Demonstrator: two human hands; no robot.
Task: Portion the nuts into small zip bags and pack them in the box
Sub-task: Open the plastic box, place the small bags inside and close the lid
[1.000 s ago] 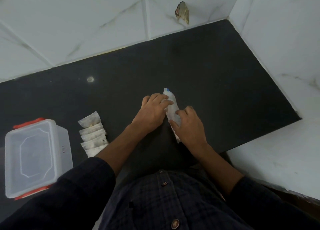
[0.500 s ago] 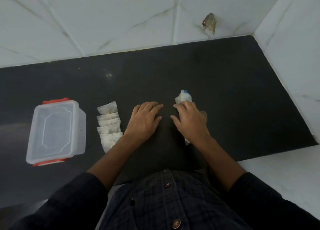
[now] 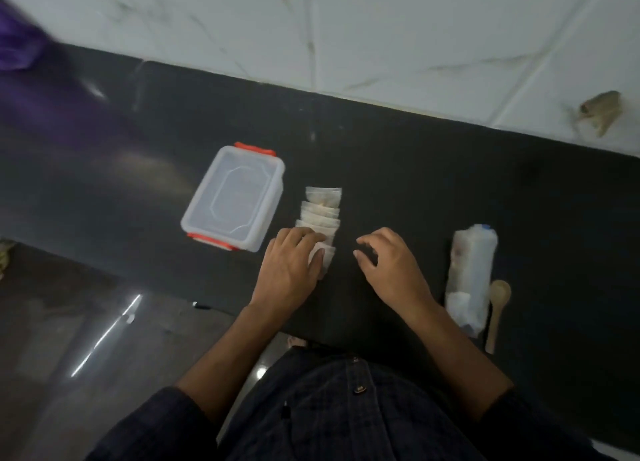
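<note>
Several small filled zip bags (image 3: 322, 211) lie overlapped in a row on the black counter (image 3: 415, 169). My left hand (image 3: 294, 266) rests flat on the nearest bag of the row, fingers spread over it. My right hand (image 3: 388, 266) hovers just right of the row, fingers curled apart, holding nothing. A clear plastic box (image 3: 235, 200) with a shut lid and red clips stands left of the bags. The large bag of nuts (image 3: 472, 273) lies on its side to the right, apart from both hands, with a wooden spoon (image 3: 497, 308) beside it.
White marbled tiles (image 3: 346, 27) form the wall behind the counter. A brownish scrap (image 3: 602, 112) sticks to the wall at right. Something purple (image 3: 17, 37) shows blurred at the top left. The counter's front edge runs just below my hands, with floor (image 3: 86, 339) beyond it.
My right hand let go of the large nut bag and moved left. My left hand moved onto the row of small bags. The view swung left, and the spoon came into sight.
</note>
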